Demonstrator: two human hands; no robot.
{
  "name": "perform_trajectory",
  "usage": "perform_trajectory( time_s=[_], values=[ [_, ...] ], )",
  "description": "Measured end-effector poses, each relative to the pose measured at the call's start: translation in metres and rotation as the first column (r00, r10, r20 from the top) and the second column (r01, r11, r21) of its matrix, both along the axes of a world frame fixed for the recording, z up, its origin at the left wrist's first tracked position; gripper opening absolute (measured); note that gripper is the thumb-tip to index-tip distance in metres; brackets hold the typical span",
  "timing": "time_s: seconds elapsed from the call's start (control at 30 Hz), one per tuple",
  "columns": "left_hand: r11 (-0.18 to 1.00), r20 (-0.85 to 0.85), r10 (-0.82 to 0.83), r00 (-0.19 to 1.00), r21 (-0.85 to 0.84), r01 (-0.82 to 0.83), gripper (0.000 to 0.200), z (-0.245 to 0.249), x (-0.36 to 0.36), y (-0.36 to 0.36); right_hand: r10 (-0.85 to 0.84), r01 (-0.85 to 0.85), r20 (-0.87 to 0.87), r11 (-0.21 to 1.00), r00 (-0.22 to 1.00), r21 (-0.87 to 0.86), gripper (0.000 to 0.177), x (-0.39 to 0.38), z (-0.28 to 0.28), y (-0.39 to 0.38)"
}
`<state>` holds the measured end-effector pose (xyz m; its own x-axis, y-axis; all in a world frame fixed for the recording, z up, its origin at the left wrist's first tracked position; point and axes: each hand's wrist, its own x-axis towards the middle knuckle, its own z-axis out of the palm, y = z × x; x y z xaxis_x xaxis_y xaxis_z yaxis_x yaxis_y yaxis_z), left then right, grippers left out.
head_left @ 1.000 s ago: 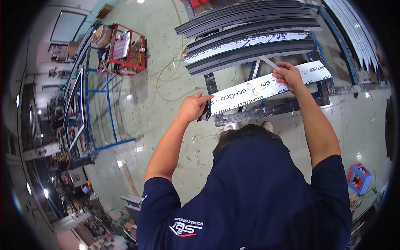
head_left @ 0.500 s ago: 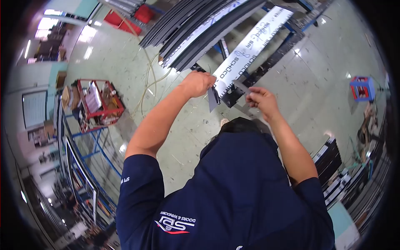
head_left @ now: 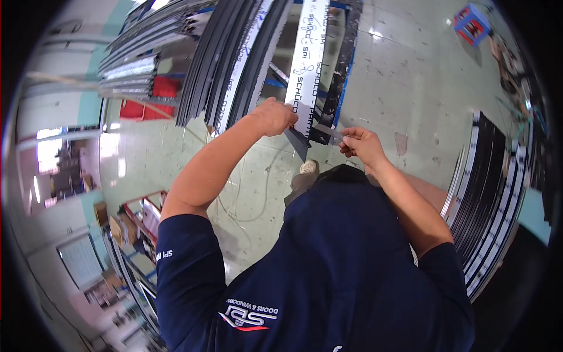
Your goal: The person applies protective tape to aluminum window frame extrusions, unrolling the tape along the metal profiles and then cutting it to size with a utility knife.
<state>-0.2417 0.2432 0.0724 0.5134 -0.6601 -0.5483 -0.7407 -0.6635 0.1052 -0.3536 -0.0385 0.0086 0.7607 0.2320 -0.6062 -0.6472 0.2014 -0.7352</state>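
Observation:
A long profile (head_left: 301, 76) with white printed protective film runs away from me, its near end close to both hands. My left hand (head_left: 274, 116) is closed at the left side of that end, fingers curled. A dark grey pointed flat piece (head_left: 298, 144) sticks out below its fingers, and the grip itself is hidden behind the knuckles. To the right, my right hand (head_left: 360, 144) pinches a thin grey flat strip (head_left: 329, 131) between thumb and fingers. The strip's far tip reaches toward the profile's end, overlapping the black support in this view.
Several dark profiles (head_left: 226, 64) lie side by side left of the filmed one. A black rail (head_left: 336, 88) edges the rack on the right. More profiles (head_left: 484, 176) stand at far right. A blue and red stool (head_left: 471, 24) and a red cart (head_left: 143, 205) stand farther off.
My view has turned, so the filmed profile now points more straight ahead. Both hands stay at its near end, still closed, and the right hand keeps the grey strip.

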Motion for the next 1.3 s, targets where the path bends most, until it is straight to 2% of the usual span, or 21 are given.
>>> perform_trajectory(
  time_s=[0.03,0.07,0.13,0.2,0.27,0.33,0.4,0.53,0.67,0.77,1.0,1.23,1.3],
  values=[
    [0.998,-0.111,0.065,0.992,-0.003,-0.066,0.013,-0.001,0.006,0.001,-0.050,0.051,0.016,0.999,0.999,-0.016,0.022,-0.004,0.000,0.008],
    [1.000,-0.123,0.013,0.992,-0.011,-0.015,0.013,-0.006,0.008,0.004,-0.102,0.102,0.005,0.994,0.995,-0.026,0.022,-0.013,0.001,0.018],
    [0.990,-0.286,0.122,0.950,-0.029,-0.136,0.014,-0.012,0.018,0.006,-0.239,0.241,0.030,0.964,0.971,-0.109,0.021,-0.022,0.007,0.036],
    [0.995,-0.287,0.059,0.956,-0.057,-0.079,0.015,-0.016,0.016,0.010,-0.343,0.343,0.017,0.935,0.939,-0.094,0.022,-0.037,0.002,0.053],
    [0.984,-0.122,-0.115,0.986,-0.152,0.096,0.021,-0.004,0.010,0.011,-0.501,0.501,0.017,0.862,0.865,-0.077,0.022,-0.051,0.003,0.068],
    [0.955,-0.112,-0.185,0.976,-0.256,0.152,0.031,-0.008,0.002,0.003,-0.566,0.565,0.005,0.822,0.824,-0.067,0.023,-0.065,0.006,0.077],
    [0.925,-0.075,-0.260,0.963,-0.304,0.226,0.029,-0.014,-0.005,-0.007,-0.627,0.626,-0.015,0.778,0.779,-0.060,0.023,-0.078,0.005,0.083],
    [0.885,-0.133,-0.352,0.927,-0.370,0.283,0.023,-0.025,-0.009,-0.017,-0.683,0.683,-0.043,0.730,0.729,-0.014,0.023,-0.091,0.004,0.090],
    [0.828,-0.128,-0.435,0.891,-0.446,0.340,0.013,-0.029,-0.009,-0.016,-0.664,0.664,0.006,0.747,0.747,-0.039,0.022,-0.094,-0.001,0.104],
    [0.770,-0.021,-0.450,0.893,-0.515,0.377,0.009,-0.024,-0.010,-0.013,-0.625,0.625,0.035,0.777,0.780,-0.068,0.019,-0.084,-0.003,0.105],
    [0.801,-0.032,-0.415,0.909,-0.488,0.348,0.008,-0.014,-0.008,-0.015,-0.438,0.439,0.033,0.895,0.898,-0.075,0.016,-0.061,-0.014,0.110],
    [0.831,-0.098,-0.366,0.926,-0.482,0.277,0.010,-0.032,0.005,-0.021,-0.359,0.376,0.131,0.916,0.924,-0.138,0.016,-0.045,-0.012,0.121],
    [0.825,-0.125,-0.360,0.924,-0.506,0.252,0.011,-0.039,0.009,-0.023,-0.335,0.366,0.171,0.906,0.927,-0.213,0.015,-0.044,-0.009,0.123]
  ],
)
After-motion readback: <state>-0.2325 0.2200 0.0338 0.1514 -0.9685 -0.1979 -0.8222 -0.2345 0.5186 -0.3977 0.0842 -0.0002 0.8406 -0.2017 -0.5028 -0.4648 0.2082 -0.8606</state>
